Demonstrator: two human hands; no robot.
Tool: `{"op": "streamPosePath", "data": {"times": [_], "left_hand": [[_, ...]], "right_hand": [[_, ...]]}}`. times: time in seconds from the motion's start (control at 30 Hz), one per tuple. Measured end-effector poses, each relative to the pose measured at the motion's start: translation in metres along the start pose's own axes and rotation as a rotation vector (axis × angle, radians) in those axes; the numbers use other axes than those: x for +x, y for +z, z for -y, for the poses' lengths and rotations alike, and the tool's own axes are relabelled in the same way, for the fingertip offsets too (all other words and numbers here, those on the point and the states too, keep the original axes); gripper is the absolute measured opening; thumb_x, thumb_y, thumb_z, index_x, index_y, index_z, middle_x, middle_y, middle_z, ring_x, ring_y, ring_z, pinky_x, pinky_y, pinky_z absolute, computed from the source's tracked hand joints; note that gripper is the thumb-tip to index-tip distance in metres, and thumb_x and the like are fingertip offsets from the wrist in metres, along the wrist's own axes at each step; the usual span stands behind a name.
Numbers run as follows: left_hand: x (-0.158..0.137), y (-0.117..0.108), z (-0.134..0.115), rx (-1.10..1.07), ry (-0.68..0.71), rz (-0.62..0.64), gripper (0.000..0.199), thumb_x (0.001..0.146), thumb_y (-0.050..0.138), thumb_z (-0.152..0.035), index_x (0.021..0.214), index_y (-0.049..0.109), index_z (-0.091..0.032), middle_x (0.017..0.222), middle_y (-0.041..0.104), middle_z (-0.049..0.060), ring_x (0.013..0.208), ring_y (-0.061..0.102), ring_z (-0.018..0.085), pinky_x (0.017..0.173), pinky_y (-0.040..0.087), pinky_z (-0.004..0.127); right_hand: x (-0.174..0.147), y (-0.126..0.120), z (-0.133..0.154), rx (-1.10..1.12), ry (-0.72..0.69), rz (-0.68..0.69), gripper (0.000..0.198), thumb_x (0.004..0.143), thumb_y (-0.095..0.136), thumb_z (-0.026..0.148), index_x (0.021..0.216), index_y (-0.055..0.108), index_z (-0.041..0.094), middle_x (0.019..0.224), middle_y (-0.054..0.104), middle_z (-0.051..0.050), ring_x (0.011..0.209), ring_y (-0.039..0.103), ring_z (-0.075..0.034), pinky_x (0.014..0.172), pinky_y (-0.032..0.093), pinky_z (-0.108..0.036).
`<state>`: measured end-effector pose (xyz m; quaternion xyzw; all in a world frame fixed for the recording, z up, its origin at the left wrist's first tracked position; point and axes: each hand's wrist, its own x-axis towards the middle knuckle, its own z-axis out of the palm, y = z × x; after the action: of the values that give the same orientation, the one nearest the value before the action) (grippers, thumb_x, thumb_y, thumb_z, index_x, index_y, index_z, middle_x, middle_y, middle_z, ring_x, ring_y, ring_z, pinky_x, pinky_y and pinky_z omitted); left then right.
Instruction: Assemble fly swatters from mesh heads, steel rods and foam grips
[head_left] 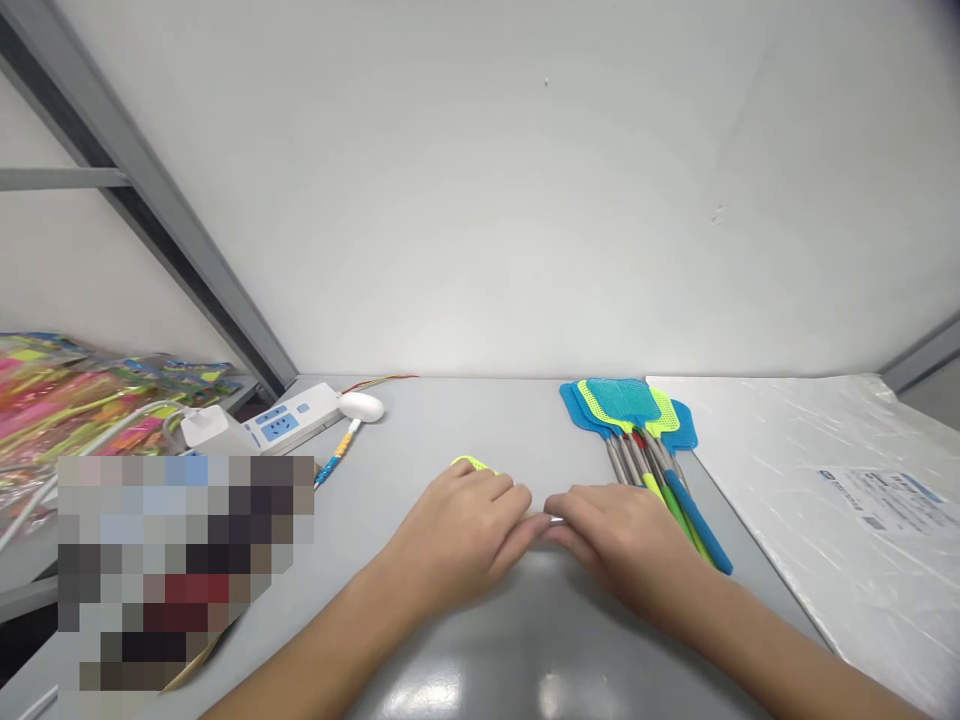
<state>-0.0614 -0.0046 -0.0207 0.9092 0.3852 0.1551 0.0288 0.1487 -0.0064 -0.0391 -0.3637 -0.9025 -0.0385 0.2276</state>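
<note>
A fly swatter is held crosswise low over the grey table, with a short stretch of its thin metal shaft showing between my two fists. My left hand is closed around it near the head end. Just beyond those knuckles peeks a bit of yellow-green mesh. My right hand grips the shaft close beside the left, and its fingers hide the handle end. Past my right hand lies a stack of other fly swatters, with blue and yellow-green mesh heads, metal shafts and coloured handles.
On the left sit a white power strip with plugs and a white oval device with a cable. A pixelated patch covers the lower left. Colourful bagged goods lie beyond the frame post. White wrapped sheeting covers the right side.
</note>
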Motion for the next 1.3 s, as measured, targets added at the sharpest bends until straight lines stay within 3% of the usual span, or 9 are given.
{"op": "streamPosePath", "data": {"times": [0.13,0.3,0.5,0.63,0.77,0.9,1.0,1.17,1.3], "left_hand": [[-0.001,0.002,0.008,0.146,-0.02,-0.03,0.039,0.1,0.033,-0.041,0.074,0.052,-0.02,0.063,0.059,0.001,0.057,0.05,0.016,0.061,0.028,0.032],[-0.004,-0.009,0.036,0.186,-0.332,-0.192,0.036,0.1,0.031,-0.043,0.08,0.051,-0.022,0.064,0.059,0.001,0.058,0.052,0.019,0.057,0.026,0.03],[-0.004,-0.008,0.038,-0.042,-0.468,-0.207,0.023,0.101,0.028,-0.036,0.101,0.048,-0.024,0.081,0.064,0.0,0.067,0.059,0.019,0.059,0.031,0.028],[-0.003,-0.002,0.034,-0.115,-0.467,-0.169,0.024,0.101,0.026,-0.035,0.101,0.048,-0.025,0.08,0.063,0.0,0.069,0.059,0.019,0.061,0.033,0.028],[-0.003,0.001,0.036,-0.131,-0.439,-0.117,0.025,0.101,0.027,-0.036,0.099,0.049,-0.025,0.079,0.063,0.0,0.07,0.059,0.02,0.061,0.033,0.029],[-0.004,0.001,0.038,-0.122,-0.454,-0.081,0.027,0.1,0.027,-0.037,0.096,0.051,-0.025,0.077,0.064,0.001,0.067,0.058,0.021,0.059,0.031,0.029],[-0.004,0.002,0.037,-0.132,-0.466,-0.07,0.027,0.1,0.028,-0.037,0.094,0.051,-0.025,0.075,0.064,0.001,0.066,0.059,0.021,0.058,0.03,0.028],[-0.002,0.006,0.033,-0.163,-0.464,-0.029,0.028,0.099,0.029,-0.038,0.093,0.052,-0.024,0.073,0.064,0.002,0.066,0.06,0.022,0.057,0.031,0.028],[-0.001,0.008,0.03,-0.191,-0.457,-0.015,0.028,0.099,0.03,-0.038,0.09,0.053,-0.024,0.073,0.064,0.002,0.066,0.06,0.021,0.057,0.032,0.028]], "right_hand": [[0.001,-0.002,-0.002,0.073,0.131,-0.141,0.028,0.094,0.052,0.035,0.118,0.051,0.021,0.09,0.063,-0.005,0.083,0.059,-0.021,0.071,0.043,-0.032],[0.001,0.002,0.008,0.072,0.208,-0.325,0.05,0.09,0.055,0.029,0.135,0.034,0.019,0.13,0.048,-0.017,0.125,0.043,-0.03,0.1,0.04,-0.05],[-0.001,0.007,0.025,0.025,-0.055,0.092,0.041,0.088,0.057,0.026,0.128,0.052,0.019,0.141,0.048,-0.015,0.127,0.043,-0.033,0.097,0.042,-0.052],[-0.004,0.005,0.021,0.085,-0.145,0.223,0.035,0.09,0.057,0.034,0.123,0.057,0.02,0.138,0.053,-0.01,0.124,0.048,-0.028,0.1,0.039,-0.047],[-0.003,0.002,0.013,0.048,-0.079,0.223,0.022,0.093,0.052,0.034,0.099,0.064,0.017,0.103,0.068,-0.009,0.092,0.059,-0.024,0.086,0.043,-0.042],[-0.002,0.001,0.005,-0.073,0.054,0.228,0.029,0.095,0.046,0.029,0.072,0.059,0.018,0.068,0.06,-0.004,0.069,0.055,-0.02,0.067,0.041,-0.036],[-0.004,0.005,0.002,-0.128,0.137,0.196,0.025,0.093,0.051,0.039,0.098,0.062,0.016,0.08,0.063,-0.006,0.074,0.057,-0.023,0.066,0.041,-0.036],[-0.008,0.016,-0.002,-0.131,0.246,0.099,0.083,0.068,0.067,0.068,0.128,0.05,0.012,0.101,0.063,-0.015,0.09,0.06,-0.034,0.074,0.046,-0.045],[-0.009,0.019,-0.002,-0.032,0.321,0.098,0.1,0.059,0.075,0.067,0.137,0.041,0.015,0.108,0.061,-0.017,0.098,0.059,-0.037,0.078,0.047,-0.047]]}}
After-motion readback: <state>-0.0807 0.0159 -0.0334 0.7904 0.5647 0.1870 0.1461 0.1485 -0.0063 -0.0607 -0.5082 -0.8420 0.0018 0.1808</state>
